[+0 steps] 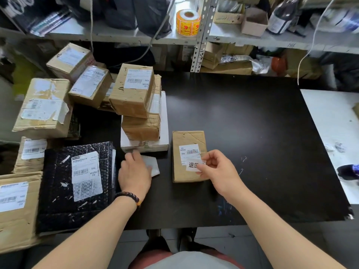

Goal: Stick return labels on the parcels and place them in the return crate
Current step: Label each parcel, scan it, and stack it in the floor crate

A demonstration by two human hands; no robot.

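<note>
1. Cardboard, brown and taped, made up the small flat parcel [186, 138] that I saw lying on the black tabletop [252, 133], straight ahead of the person, with its white shipping label [190, 151] facing up.
2. The right hand [217, 169] hovered over the parcel's near right corner. Its thumb and forefinger pinched a small white return label with black characters [192, 165], and the other fingers were loosely curled. That label overlapped the lower edge of the shipping label. I could not tell whether it touched the box.
3. The left hand [134, 171], with a dark beaded bracelet [129, 197] on its wrist, rested palm down on a white sheet [154, 167] just left of the parcel. Its fingers were bent over the sheet's far edge, and I could not tell whether they gripped it or only pressed on it.
4. Just behind that hand stood a white box [165, 136] carrying two stacked brown cartons [134, 98].
5. A black bubble mailer [58, 191] lay at the near left, with more brown cartons around it.
6. An orange label roll [188, 22] sat on the grey metal shelf [108, 33] behind the table.
</note>
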